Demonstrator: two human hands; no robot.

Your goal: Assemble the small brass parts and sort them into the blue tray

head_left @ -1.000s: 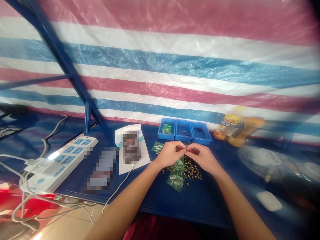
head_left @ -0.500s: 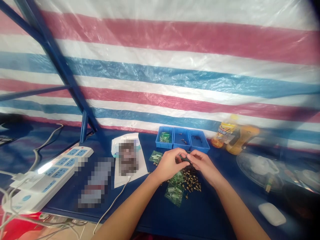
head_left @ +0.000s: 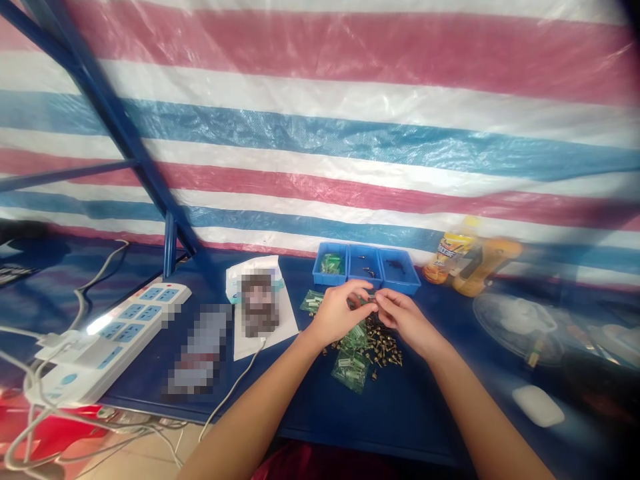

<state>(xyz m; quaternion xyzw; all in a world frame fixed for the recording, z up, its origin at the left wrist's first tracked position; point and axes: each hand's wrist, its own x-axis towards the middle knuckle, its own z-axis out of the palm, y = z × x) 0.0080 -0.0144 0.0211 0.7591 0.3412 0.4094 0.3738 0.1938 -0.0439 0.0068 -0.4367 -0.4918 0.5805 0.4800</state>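
Note:
My left hand (head_left: 343,313) and my right hand (head_left: 404,319) meet at the fingertips just in front of a blue three-compartment tray (head_left: 367,269). Both pinch a small part (head_left: 373,295), too small and partly hidden to identify. Below my hands lies a loose heap of small brass threaded parts (head_left: 383,350). Clear plastic bags of green-and-white pieces (head_left: 350,369) lie beside and among them, and another such bag (head_left: 313,301) lies left of my left hand. The tray's left compartment holds a green bag, the middle small brass parts, the right dark parts.
A dark blue table carries a white power strip (head_left: 110,340), pixelated items on white paper (head_left: 260,307), and cables. Two bottles (head_left: 465,263) stand right of the tray. Further right are a round fan (head_left: 515,327) and a white computer mouse (head_left: 537,405). A striped tarpaulin on a blue frame stands behind.
My hands have risen slightly toward the tray, still pinching together. The whole view has shifted a little with my head. The heap and bags look unmoved.

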